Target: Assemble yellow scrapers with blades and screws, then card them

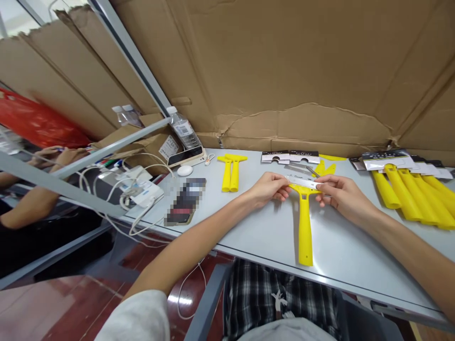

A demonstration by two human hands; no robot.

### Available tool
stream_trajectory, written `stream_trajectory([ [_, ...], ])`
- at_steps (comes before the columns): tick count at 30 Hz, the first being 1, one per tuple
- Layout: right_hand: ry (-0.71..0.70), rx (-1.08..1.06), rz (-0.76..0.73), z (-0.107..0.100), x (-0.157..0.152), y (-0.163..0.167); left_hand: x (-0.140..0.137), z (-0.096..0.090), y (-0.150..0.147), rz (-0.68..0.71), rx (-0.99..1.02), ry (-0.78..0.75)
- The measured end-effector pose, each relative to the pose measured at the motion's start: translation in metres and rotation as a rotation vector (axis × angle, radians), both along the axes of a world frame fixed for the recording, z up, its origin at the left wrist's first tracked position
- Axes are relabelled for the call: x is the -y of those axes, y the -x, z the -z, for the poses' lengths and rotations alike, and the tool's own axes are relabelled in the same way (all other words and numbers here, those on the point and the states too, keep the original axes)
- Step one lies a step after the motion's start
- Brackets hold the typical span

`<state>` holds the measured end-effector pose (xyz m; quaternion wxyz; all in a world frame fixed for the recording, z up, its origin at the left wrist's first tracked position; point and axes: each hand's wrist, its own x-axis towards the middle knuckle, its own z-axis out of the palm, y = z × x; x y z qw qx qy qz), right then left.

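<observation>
I have both hands over the desk [263, 232], one at each end of a pale printed strip [302, 182]. The left hand [268, 188] has its grip pinching the left end between thumb and fingers, and the right hand [344, 193] pinches the right end the same way, so neither is nearer; the strip sits directly between them. What I watch is how that strip lies against the yellow handle [304, 232]. Its long axis runs crosswise, from hand to hand, dipping slightly to the right in my view, along the broad top of the handle. The handle's own long axis runs nearly square to it, from between the hands toward the near edge of the desk, its lower end untouched. I cannot tell from this angle whether the strip is seated on the handle or only held against it, nor whether the handle rests on the desk. Just beyond the fingers I see some loose metal pieces [300, 169], with a separate pair of yellow handles [233, 177] off to the left and a row of carded yellow tools [407, 199] off to the right.
</observation>
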<state>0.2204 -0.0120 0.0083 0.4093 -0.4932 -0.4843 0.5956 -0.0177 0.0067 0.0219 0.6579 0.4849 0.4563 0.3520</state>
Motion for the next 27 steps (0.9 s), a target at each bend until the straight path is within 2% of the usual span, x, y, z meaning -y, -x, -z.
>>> stream_trajectory([
  [8, 0.143, 0.118, -0.084, 0.0011, 0.0004, 0.0019, 0.0002, 0.0004, -0.0005, -0.070, -0.024, -0.088],
  [14, 0.141, 0.138, -0.153, 0.0010, 0.0021, 0.0013, 0.0019, 0.0001, -0.0066, -0.112, -0.072, -0.095],
  [20, 0.183, 0.108, -0.133, -0.0014, 0.0020, 0.0017, 0.0018, 0.0051, -0.0096, -0.148, -0.069, -0.118],
  [27, 0.170, 0.070, -0.146, 0.0022, 0.0009, -0.0015, 0.0004, 0.0049, -0.0080, -0.115, -0.048, -0.087],
])
